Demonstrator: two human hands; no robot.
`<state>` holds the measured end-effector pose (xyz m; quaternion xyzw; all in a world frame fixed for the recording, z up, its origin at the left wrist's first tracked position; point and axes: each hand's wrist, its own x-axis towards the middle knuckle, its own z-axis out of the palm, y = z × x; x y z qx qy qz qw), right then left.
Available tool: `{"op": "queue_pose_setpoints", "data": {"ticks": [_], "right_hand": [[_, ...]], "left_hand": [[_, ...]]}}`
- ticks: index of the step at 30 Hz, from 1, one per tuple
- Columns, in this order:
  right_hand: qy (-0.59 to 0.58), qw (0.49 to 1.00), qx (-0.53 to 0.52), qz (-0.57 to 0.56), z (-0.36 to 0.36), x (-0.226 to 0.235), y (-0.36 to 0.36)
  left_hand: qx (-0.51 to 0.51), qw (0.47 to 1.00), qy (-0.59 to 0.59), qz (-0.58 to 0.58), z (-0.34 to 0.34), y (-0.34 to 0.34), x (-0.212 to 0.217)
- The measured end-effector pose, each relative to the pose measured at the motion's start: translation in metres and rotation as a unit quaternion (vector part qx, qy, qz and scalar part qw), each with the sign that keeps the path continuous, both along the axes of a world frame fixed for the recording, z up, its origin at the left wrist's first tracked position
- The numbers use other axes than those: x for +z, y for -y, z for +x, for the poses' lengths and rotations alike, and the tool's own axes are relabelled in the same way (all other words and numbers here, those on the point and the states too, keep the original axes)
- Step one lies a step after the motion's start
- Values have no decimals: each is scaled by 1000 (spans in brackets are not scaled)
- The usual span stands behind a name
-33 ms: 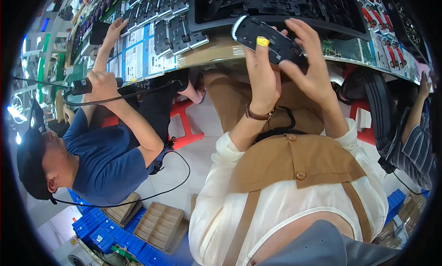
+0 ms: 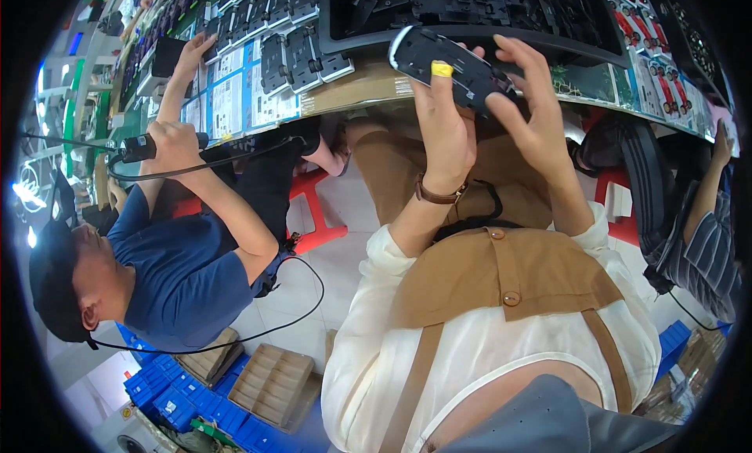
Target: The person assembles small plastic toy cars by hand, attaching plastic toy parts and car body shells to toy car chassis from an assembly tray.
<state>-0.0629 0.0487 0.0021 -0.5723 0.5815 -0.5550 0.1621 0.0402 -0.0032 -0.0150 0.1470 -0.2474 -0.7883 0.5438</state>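
Since the earlier frame the toy car has shifted slightly left along the near rim of the black tray, and the left-hand grip has gone with it; the right-hand grip has spread a little, its thumb now higher by the car's right end. The car is held in the air at the tray's near side, dark underside up, its white end pointing left. The left-hand grip is closed on it, the thumb with a yellow wrap pressing across the underside. The right-hand grip stands open around the other end — whether its thumb touches, I cannot tell.

The car looks light and stiff, probably moulded plastic, since one hand seems enough to bear it. Its smooth shell may slide under dry fingertips, and small raised parts underneath could be snagged or bent. The safest hold is likely along the two long edges near the middle — thumb on a flat patch, fingers beneath. The white end may scuff more easily.

On the bench, similar dark pieces lie left of the tray and red toy cars right of it.
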Motion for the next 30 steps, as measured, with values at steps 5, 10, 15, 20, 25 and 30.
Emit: {"op": "queue_pose_setpoints", "data": {"ticks": [5,10,15,20,25,30], "right_hand": [[263,960,39,86,0,-14,-5],[343,933,54,95,-1,-15,-7],[332,938,66,73,0,-15,-9],[312,946,37,83,1,-15,-11],[195,980,-4,25,-1,-19,-9],[-147,979,-101,-95,-2,-8,-17]], "left_hand": [[9,1000,10,-29,-4,-1,-4],[-10,999,-11,-34,-6,-7,-7],[28,999,21,-22,-8,-9,-4],[31,999,41,-10,-7,-7,-7],[38,999,22,13,-9,-6,-9],[35,998,25,35,-2,-2,-11]]}}
